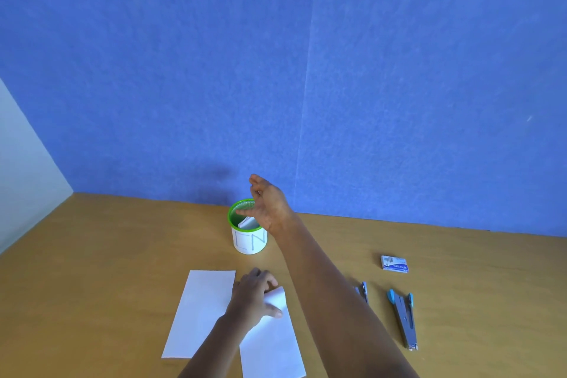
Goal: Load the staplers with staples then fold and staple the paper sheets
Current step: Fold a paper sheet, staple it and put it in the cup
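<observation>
My right hand [267, 205] hovers over a white cup with a green rim [249, 239], fingers spread and holding nothing. A folded white paper [246, 222] stands inside the cup. My left hand [253, 294] rests on the table, fingers curled round the top corner of a white sheet [270, 344]. A second white sheet [201, 310] lies flat to the left of it. One grey-and-blue stapler [403, 316] lies swung open to the right; another stapler [362, 290] is partly hidden behind my right forearm. A small staple box [394, 263] sits further back.
The wooden table [107, 270] ends at a blue partition wall [306, 70] just behind the cup. A pale wall [21, 169] borders the left side.
</observation>
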Tool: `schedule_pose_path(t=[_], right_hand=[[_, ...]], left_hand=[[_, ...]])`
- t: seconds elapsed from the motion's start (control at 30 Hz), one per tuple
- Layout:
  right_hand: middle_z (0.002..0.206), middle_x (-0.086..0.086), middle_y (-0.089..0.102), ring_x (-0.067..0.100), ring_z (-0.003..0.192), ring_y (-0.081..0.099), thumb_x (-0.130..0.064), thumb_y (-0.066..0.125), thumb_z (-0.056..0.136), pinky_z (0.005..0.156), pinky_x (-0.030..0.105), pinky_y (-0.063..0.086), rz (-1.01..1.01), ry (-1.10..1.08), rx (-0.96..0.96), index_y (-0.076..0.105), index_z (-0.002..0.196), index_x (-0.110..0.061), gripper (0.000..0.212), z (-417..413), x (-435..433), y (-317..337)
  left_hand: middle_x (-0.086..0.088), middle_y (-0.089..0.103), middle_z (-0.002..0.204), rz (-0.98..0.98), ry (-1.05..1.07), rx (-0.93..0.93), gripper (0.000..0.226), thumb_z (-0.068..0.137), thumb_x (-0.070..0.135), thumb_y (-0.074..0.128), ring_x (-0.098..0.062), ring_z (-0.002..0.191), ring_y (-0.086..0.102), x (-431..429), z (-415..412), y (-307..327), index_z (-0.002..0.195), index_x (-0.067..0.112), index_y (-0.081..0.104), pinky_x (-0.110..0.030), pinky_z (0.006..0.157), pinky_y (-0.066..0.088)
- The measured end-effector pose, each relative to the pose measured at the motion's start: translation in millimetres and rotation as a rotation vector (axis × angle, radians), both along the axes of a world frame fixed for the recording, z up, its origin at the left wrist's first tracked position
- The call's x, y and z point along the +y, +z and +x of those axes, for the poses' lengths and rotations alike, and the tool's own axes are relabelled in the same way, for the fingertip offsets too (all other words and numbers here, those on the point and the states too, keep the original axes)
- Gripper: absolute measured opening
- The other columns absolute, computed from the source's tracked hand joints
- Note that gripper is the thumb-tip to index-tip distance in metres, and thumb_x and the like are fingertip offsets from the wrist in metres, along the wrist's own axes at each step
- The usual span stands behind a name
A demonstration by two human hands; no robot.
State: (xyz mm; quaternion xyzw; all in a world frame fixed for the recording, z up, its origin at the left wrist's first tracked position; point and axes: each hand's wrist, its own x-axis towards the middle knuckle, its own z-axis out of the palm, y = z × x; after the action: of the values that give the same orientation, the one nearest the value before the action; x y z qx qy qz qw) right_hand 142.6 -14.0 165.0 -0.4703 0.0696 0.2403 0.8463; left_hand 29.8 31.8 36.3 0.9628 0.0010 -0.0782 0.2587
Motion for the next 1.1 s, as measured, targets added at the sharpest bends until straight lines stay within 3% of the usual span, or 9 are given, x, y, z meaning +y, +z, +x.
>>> schedule_pose_path(t=[0.13, 0.27, 0.37, 0.43, 0.63, 0.77, 0.87, 0.97, 1.1], right_hand=[[0.146, 0.006, 0.035, 0.019, 0.133, 0.034, 0.008, 0.030, 0.094, 0.094, 0.052, 0.045, -0.033, 0.015, -0.087, 0.042, 0.137, -0.006, 0.046, 3, 2, -3], [0.131, 0.022, 0.053, 0.030, 0.122, 0.052, 0.012, 0.038, 0.093, 0.096, 0.032, 0.047, -0.091, -0.063, -0.220, 0.051, 0.125, 0.005, 0.035, 1, -9, -7], [0.107, 0.009, 0.066, 0.018, 0.094, 0.062, -0.001, 0.052, 0.091, 0.088, 0.025, 0.047, -0.244, -0.113, -0.336, 0.063, 0.112, -0.008, 0.024, -8, -30, -7], [0.099, -0.004, 0.067, 0.011, 0.086, 0.060, -0.013, 0.056, 0.091, 0.078, 0.020, 0.044, -0.355, -0.140, -0.373, 0.065, 0.105, -0.018, 0.018, -16, -47, -11], [0.096, -0.012, 0.062, -0.001, 0.089, 0.055, -0.033, 0.057, 0.091, 0.072, 0.008, 0.039, -0.544, -0.239, -0.367, 0.065, 0.103, -0.019, 0.020, -52, -101, -30], [0.107, -0.009, 0.061, 0.007, 0.102, 0.056, -0.042, 0.059, 0.088, 0.076, 0.017, 0.041, -0.556, -0.355, -0.283, 0.060, 0.105, -0.024, 0.024, -84, -126, -48], [0.107, -0.008, 0.066, 0.008, 0.098, 0.062, -0.042, 0.063, 0.085, 0.080, 0.023, 0.049, -0.434, -0.289, -0.181, 0.059, 0.103, -0.027, 0.023, -106, -132, -55], [0.110, 0.002, 0.071, 0.017, 0.102, 0.067, -0.030, 0.068, 0.084, 0.087, 0.032, 0.053, -0.248, -0.241, -0.137, 0.064, 0.114, -0.016, 0.033, -119, -136, -60], [0.105, 0.011, 0.071, 0.025, 0.099, 0.066, -0.009, 0.064, 0.086, 0.087, 0.036, 0.052, -0.146, -0.408, -0.104, 0.064, 0.112, -0.004, 0.027, -126, -138, -54]], left_hand=[[0.017, 0.046, 0.080, -0.065, 0.019, 0.041, 0.040, 0.061, 0.032, 0.080, -0.005, 0.080, 0.047, -1, 0, 2, 0.089, 0.031, 0.050, -0.025, 0.080, 0.030], [0.014, 0.053, 0.076, -0.168, 0.057, 0.110, 0.032, 0.064, 0.025, 0.078, -0.010, 0.081, 0.055, 0, 0, 3, 0.089, 0.025, 0.058, -0.026, 0.080, 0.039], [0.007, 0.048, 0.070, -0.261, 0.081, 0.102, 0.016, 0.071, 0.021, 0.073, -0.010, 0.063, 0.048, 0, 0, 13, 0.075, 0.017, 0.058, -0.018, 0.053, 0.034], [0.008, 0.046, 0.064, -0.361, 0.129, 0.075, 0.024, 0.074, 0.018, 0.071, -0.006, 0.055, 0.042, 1, 1, 25, 0.062, 0.022, 0.051, -0.012, 0.045, 0.030], [0.001, 0.061, 0.074, -0.882, 0.387, -0.039, 0.022, 0.071, 0.023, 0.078, -0.016, 0.071, 0.055, 0, 8, 63, 0.081, 0.012, 0.062, -0.017, 0.058, 0.040], [-0.005, 0.068, 0.096, -1.195, 0.457, 0.044, 0.035, 0.078, 0.024, 0.074, -0.020, 0.083, 0.063, -2, 9, 80, 0.106, 0.007, 0.061, -0.030, 0.069, 0.044], [-0.006, 0.070, 0.109, -1.354, 0.450, 0.100, 0.035, 0.082, 0.020, 0.070, -0.019, 0.098, 0.066, -11, 9, 83, 0.112, 0.006, 0.061, -0.032, 0.080, 0.051], [-0.008, 0.070, 0.109, -1.365, 0.471, 0.100, 0.035, 0.080, 0.020, 0.072, -0.023, 0.104, 0.065, -21, 4, 85, 0.110, 0.004, 0.063, -0.037, 0.090, 0.051], [-0.007, 0.070, 0.109, -1.365, 0.439, 0.137, 0.026, 0.082, 0.015, 0.069, -0.021, 0.105, 0.063, -26, -4, 87, 0.106, 0.005, 0.066, -0.036, 0.097, 0.047]])
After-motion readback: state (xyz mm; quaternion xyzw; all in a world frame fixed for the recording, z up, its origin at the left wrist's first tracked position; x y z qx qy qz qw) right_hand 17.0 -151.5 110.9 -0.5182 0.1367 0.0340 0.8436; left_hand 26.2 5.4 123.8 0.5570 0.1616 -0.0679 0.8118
